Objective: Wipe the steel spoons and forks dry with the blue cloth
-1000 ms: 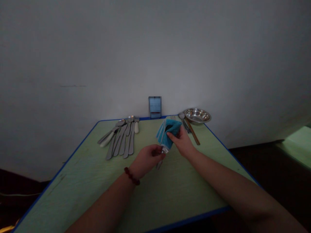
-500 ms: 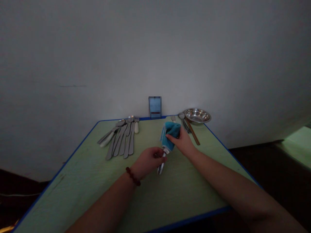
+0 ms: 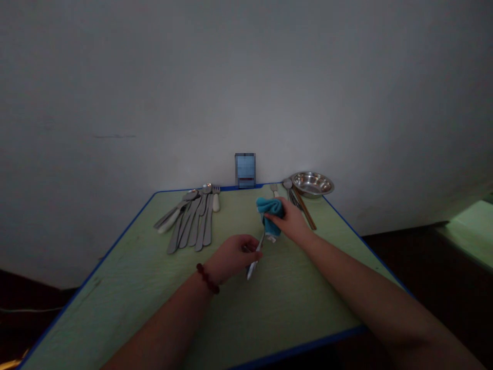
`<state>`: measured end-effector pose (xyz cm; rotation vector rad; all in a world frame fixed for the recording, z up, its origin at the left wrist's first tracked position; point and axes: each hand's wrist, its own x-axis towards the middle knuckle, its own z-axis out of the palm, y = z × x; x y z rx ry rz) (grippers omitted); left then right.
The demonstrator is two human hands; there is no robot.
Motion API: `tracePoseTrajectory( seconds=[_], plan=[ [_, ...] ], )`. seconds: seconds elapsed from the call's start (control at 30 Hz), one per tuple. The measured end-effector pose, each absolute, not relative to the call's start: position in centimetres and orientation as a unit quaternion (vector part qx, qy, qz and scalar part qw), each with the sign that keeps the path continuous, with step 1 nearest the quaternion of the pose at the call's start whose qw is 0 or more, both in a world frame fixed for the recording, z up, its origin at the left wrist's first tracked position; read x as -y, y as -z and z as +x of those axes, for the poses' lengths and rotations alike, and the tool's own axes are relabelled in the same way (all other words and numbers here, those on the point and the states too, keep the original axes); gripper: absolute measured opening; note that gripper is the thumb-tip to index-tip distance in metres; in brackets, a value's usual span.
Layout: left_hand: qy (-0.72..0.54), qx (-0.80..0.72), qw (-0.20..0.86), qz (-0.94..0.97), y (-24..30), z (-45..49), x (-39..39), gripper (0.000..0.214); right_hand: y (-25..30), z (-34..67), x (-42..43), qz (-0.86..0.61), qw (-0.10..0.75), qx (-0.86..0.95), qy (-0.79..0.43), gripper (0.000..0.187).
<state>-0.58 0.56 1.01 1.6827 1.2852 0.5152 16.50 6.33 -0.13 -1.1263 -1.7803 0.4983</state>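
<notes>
My left hand (image 3: 235, 255), with a dark red bead bracelet on its wrist, pinches the shiny metal handle of a piece of cutlery (image 3: 251, 270) over the middle of the table. The upper end of this piece is hidden in a folded blue cloth (image 3: 270, 206), so I cannot tell its kind. Thumb and fingers of my right hand (image 3: 293, 221) are closed on the cloth, which wraps around that end. A white label hangs from the cloth's lower edge. Behind the cloth lies a fork (image 3: 273, 188), partly covered.
Several knives, spoons and forks (image 3: 191, 221) lie in a pile at the left. At the back right are a spoon (image 3: 287, 184), wooden chopsticks (image 3: 306, 208) and a metal bowl (image 3: 313, 184). A phone (image 3: 245, 169) leans on the wall behind the blue-edged green table (image 3: 269, 313).
The cloth has shifted and refolded in my right hand, baring more of the cutlery's shaft. My left hand has moved slightly, and the handle has turned a little.
</notes>
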Motion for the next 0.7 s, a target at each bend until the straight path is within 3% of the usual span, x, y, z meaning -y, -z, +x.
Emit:
tracePoseTrajectory(
  seconds=[0.4,0.7],
  plan=[
    [-0.182,-0.548,0.391,0.717,-1.63,-0.91,-0.60,0.024,-0.45,17.48,-6.61,-0.396,0.377,0.823,-0.154,0.031],
    [-0.205,-0.540,0.412,0.705,-1.48,-0.75,-0.61,0.024,0.19,16.94,-6.76,-0.487,0.453,0.701,-0.259,0.031]
  ],
)
